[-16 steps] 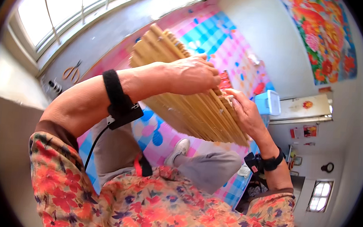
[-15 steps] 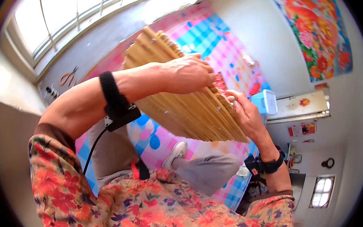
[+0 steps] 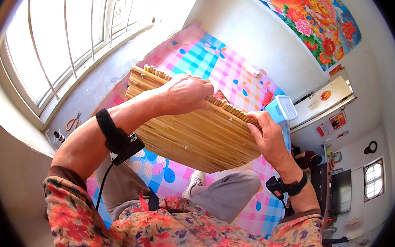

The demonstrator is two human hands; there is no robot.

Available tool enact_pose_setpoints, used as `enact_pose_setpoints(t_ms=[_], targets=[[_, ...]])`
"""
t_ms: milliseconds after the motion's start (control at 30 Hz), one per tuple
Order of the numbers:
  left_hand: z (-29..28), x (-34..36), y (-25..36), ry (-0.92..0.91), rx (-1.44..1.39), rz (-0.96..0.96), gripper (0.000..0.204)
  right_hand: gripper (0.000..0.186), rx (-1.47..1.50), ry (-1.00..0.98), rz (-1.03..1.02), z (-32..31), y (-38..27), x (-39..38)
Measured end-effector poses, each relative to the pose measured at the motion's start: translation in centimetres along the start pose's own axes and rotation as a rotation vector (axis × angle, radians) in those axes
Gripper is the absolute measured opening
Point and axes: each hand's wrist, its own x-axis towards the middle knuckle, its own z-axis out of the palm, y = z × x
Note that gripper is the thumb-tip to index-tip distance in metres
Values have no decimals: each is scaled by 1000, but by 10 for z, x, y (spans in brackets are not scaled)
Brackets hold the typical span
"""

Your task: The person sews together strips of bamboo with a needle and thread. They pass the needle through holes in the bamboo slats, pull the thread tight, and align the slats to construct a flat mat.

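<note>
A stiff mat of thin yellow-brown stalks (image 3: 192,134), stitched together side by side, is held up in front of me above my lap. Its upper edge shows a row of cut stalk ends. My left hand (image 3: 185,93) is closed over that edge near the middle, its fingertips partly hidden behind the mat. At the right end, my right hand (image 3: 270,133) pinches the edge between thumb and fingers. Something red (image 3: 220,96) peeks out behind the upper edge between my hands.
I sit on a checked pink and blue bed cover (image 3: 236,76). A blue box with a pale lid (image 3: 282,109) stands beyond my right hand. Scissors (image 3: 73,121) and a small dark bottle (image 3: 59,136) lie on the sill at left. Another person (image 3: 307,159) is far right.
The mat's left end has come down, and its broad side now faces me more. Both hands keep their hold. My view has shifted, bringing more window and another person into sight.
</note>
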Motion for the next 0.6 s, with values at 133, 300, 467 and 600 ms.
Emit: enact_pose_setpoints(t_ms=[133, 300, 467, 600], targets=[[-6, -1, 6, -7, -42, -21, 29, 29, 25, -5, 13, -5, 1, 0], [-10, -4, 4, -34, -78, -32, 30, 29, 41, -13, -4, -5, 0, 4], [-7, -7, 2, -35, -91, -32, 31, 28, 29, -16, -6, -3, -3, 3], [-8, -8, 1, -45, -112, -28, 31, 27, 14, -19, -9, -4, -4, 5]])
